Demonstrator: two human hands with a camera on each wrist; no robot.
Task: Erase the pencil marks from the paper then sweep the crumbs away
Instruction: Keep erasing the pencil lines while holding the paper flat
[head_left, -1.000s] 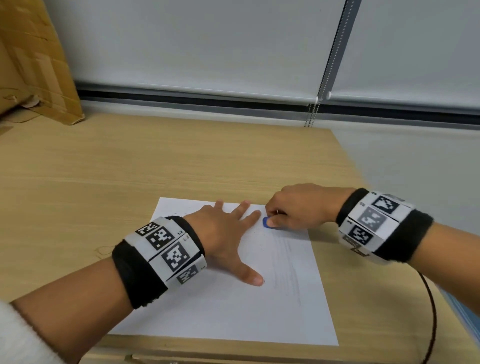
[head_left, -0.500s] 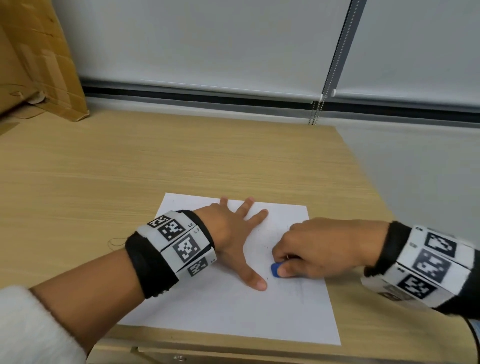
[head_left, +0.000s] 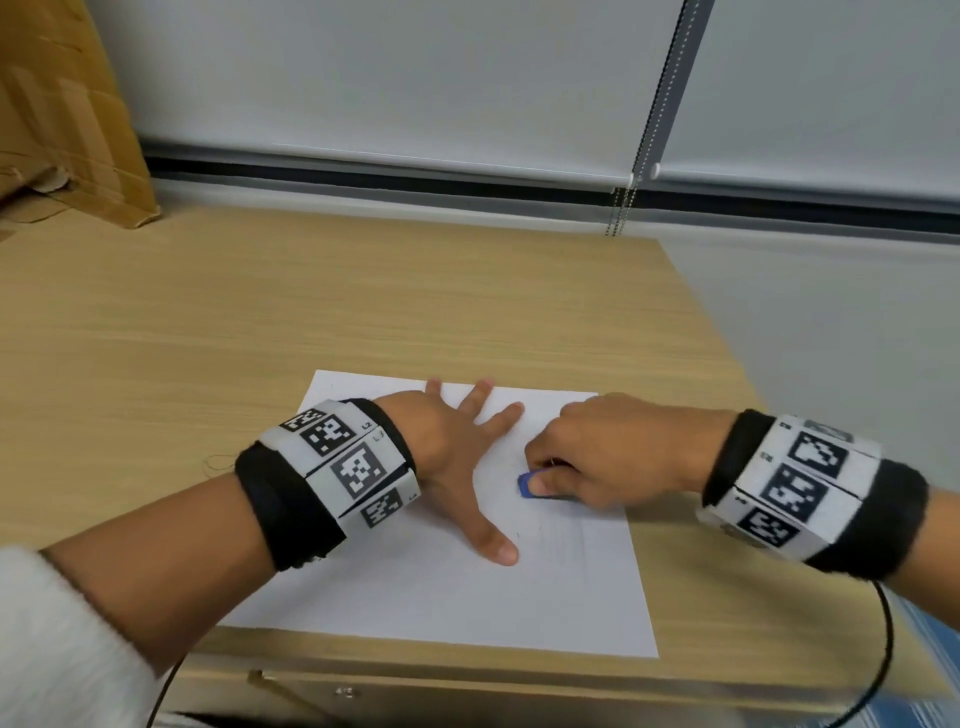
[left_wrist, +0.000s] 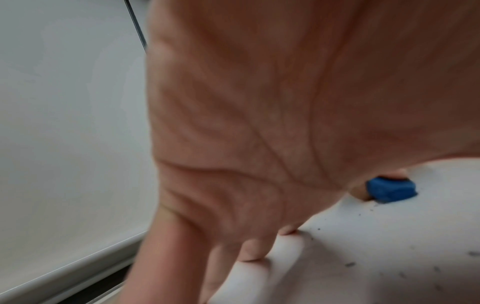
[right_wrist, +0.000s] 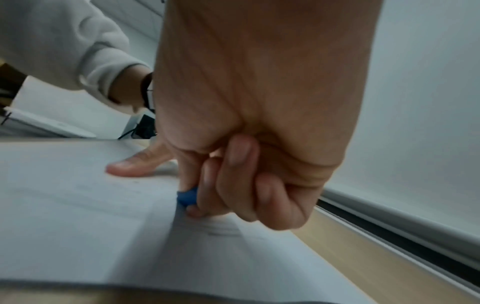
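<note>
A white sheet of paper (head_left: 415, 597) lies near the front edge of the wooden desk (head_left: 260, 312). My left hand (head_left: 462, 457) lies flat on it with fingers spread, holding it down. My right hand (head_left: 587, 462) pinches a small blue eraser (head_left: 525, 484) and presses it onto the paper beside the left thumb. Faint pencil lines (head_left: 571, 540) show below the eraser. In the left wrist view the blue eraser (left_wrist: 389, 190) touches the paper, with dark crumbs (left_wrist: 349, 264) scattered near it. The right wrist view shows the eraser (right_wrist: 187, 197) between my fingertips.
A cardboard box (head_left: 62, 119) stands at the back left of the desk. A roller blind with a bead chain (head_left: 628, 197) hangs behind. The desk's right edge (head_left: 727, 374) runs close to the paper. A black cable (head_left: 883, 639) trails from my right wrist.
My right hand rubbed the eraser from the paper's top edge down toward me, then back up a little. My left hand has stayed flat on the paper.
</note>
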